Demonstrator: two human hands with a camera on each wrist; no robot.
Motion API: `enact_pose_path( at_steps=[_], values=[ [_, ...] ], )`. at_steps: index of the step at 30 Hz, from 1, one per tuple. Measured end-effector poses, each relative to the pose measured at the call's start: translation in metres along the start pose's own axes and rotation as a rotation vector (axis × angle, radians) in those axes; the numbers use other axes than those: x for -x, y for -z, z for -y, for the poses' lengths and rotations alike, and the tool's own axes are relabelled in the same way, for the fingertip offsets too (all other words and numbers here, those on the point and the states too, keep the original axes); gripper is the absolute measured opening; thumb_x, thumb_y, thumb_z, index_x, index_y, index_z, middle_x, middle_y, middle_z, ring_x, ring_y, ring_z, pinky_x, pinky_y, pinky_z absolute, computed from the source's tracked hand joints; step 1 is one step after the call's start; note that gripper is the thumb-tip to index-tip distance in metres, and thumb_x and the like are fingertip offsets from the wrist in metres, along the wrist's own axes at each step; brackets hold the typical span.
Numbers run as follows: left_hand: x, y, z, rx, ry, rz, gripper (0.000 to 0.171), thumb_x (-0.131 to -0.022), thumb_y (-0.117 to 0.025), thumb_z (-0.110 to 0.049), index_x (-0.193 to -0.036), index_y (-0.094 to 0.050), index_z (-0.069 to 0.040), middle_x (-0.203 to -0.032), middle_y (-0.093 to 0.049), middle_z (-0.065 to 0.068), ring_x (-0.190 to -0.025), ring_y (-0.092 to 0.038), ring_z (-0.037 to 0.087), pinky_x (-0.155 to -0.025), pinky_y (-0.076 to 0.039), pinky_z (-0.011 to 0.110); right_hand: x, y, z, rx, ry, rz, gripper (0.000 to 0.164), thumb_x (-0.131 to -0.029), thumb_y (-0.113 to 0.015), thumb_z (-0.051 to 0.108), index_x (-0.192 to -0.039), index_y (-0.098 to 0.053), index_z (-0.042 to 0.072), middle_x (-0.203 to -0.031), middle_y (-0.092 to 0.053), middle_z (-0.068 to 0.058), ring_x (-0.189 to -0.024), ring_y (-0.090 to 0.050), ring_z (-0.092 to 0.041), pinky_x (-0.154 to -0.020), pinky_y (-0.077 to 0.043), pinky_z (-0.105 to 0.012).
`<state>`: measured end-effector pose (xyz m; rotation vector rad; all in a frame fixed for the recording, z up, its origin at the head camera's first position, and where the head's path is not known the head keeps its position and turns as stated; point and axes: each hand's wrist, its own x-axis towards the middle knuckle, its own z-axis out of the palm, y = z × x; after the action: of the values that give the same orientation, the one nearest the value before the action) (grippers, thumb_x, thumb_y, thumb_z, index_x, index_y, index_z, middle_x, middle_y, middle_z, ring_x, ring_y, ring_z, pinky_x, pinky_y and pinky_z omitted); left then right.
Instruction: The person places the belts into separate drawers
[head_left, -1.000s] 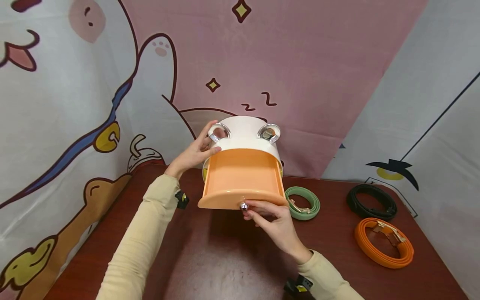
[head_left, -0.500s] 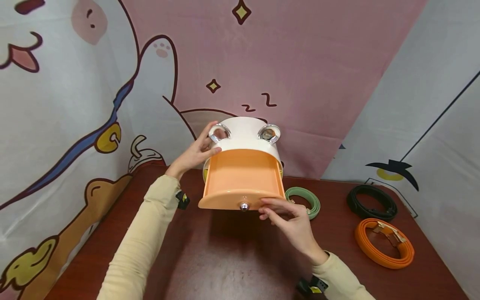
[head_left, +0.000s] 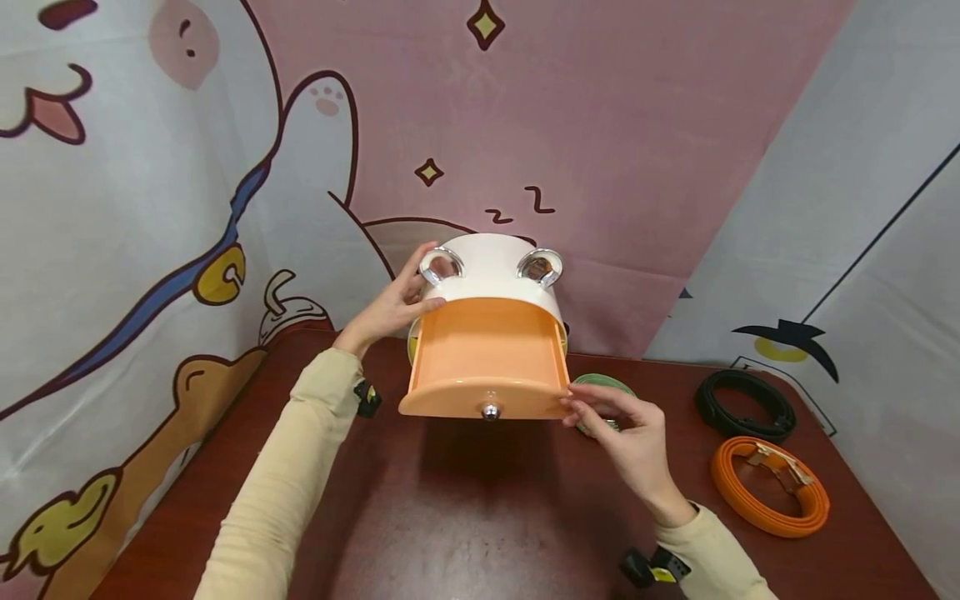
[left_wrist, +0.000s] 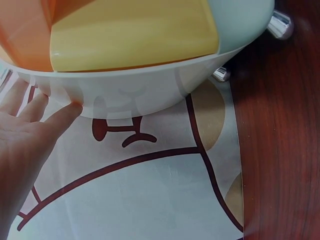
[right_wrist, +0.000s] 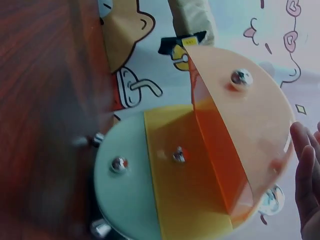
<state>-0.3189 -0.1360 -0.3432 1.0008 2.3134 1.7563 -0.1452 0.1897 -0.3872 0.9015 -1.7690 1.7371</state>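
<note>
A white rounded desktop cabinet (head_left: 491, 265) with two chrome rings on top stands at the back of the table. Its orange top drawer (head_left: 489, 346) is pulled well out and looks empty. Below sit a yellow drawer (right_wrist: 175, 182) and a pale green drawer (right_wrist: 122, 175), each with a silver knob, both pushed in. My left hand (head_left: 386, 310) rests against the cabinet's upper left side, fingers spread and thumb at the front rim. At the right end of the orange drawer's front, my right hand (head_left: 626, 425) has its fingertips right at the edge, fingers fairly straight.
A rolled green belt (head_left: 604, 383) lies right of the cabinet, partly behind my right hand. Farther right are a coiled black belt (head_left: 744, 404) and a coiled orange belt (head_left: 771, 492). A printed cloth (head_left: 570, 125) hangs close behind the cabinet.
My right hand has let go of the orange drawer's knob and slid right along its front to the end. My left hand and the drawer stay put.
</note>
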Motion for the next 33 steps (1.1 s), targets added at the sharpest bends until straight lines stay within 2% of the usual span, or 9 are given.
enact_pose_path(
  at_steps=[4,8,15,19,27,33],
  values=[
    [-0.001,0.0,0.0,0.024,-0.006,0.007,0.085,-0.095,-0.058,0.0,-0.156,-0.004,-0.026,-0.135,-0.05,0.026,-0.105,-0.057,0.036,-0.086,-0.049,0.038,-0.005,0.011,0.0,0.047,0.001,-0.028,0.031,-0.078,-0.058,-0.029,-0.106,-0.064,-0.017,-0.088,-0.072,-0.016,-0.069,-0.069,-0.015,-0.054,-0.049,-0.017],
    [-0.002,0.0,0.001,0.018,-0.005,0.001,0.084,-0.095,-0.059,-0.002,-0.156,-0.005,-0.026,-0.133,-0.052,0.025,-0.104,-0.058,0.035,-0.085,-0.05,0.038,-0.008,0.02,-0.001,0.033,-0.034,-0.046,0.03,-0.08,-0.057,-0.028,-0.107,-0.063,-0.018,-0.09,-0.072,-0.016,-0.07,-0.07,-0.015,-0.057,-0.052,-0.018],
    [-0.002,0.001,0.002,0.004,-0.028,-0.002,0.083,-0.095,-0.059,-0.002,-0.155,-0.008,-0.026,-0.126,-0.056,0.025,-0.098,-0.059,0.037,-0.081,-0.051,0.036,-0.009,0.028,-0.004,0.138,-0.188,-0.027,0.03,-0.085,-0.063,-0.017,-0.114,-0.064,-0.011,-0.095,-0.073,-0.009,-0.073,-0.07,-0.017,-0.059,-0.054,-0.024],
    [-0.002,0.0,0.002,0.016,-0.032,0.003,0.083,-0.095,-0.058,0.0,-0.155,-0.007,-0.025,-0.124,-0.056,0.026,-0.096,-0.059,0.038,-0.08,-0.051,0.035,-0.008,0.032,-0.008,0.151,-0.226,-0.009,0.03,-0.087,-0.064,-0.012,-0.116,-0.063,-0.01,-0.099,-0.072,-0.012,-0.079,-0.07,-0.017,-0.064,-0.056,-0.027],
    [-0.002,0.0,0.002,0.036,-0.02,0.012,0.083,-0.095,-0.055,0.007,-0.155,-0.004,-0.018,-0.129,-0.051,0.031,-0.101,-0.056,0.044,-0.084,-0.05,0.045,-0.004,0.04,-0.017,0.273,-0.245,-0.006,0.036,-0.086,-0.068,-0.006,-0.122,-0.064,-0.001,-0.113,-0.067,-0.019,-0.095,-0.066,-0.015,-0.075,-0.051,-0.02],
    [-0.001,0.0,0.002,0.026,-0.013,0.003,0.084,-0.095,-0.057,0.003,-0.156,-0.006,-0.024,-0.129,-0.053,0.028,-0.102,-0.057,0.04,-0.085,-0.05,0.042,0.0,0.045,-0.022,0.284,-0.298,0.002,0.039,-0.087,-0.068,-0.005,-0.126,-0.061,-0.001,-0.121,-0.062,-0.021,-0.106,-0.062,-0.011,-0.084,-0.049,-0.021]
  ],
)
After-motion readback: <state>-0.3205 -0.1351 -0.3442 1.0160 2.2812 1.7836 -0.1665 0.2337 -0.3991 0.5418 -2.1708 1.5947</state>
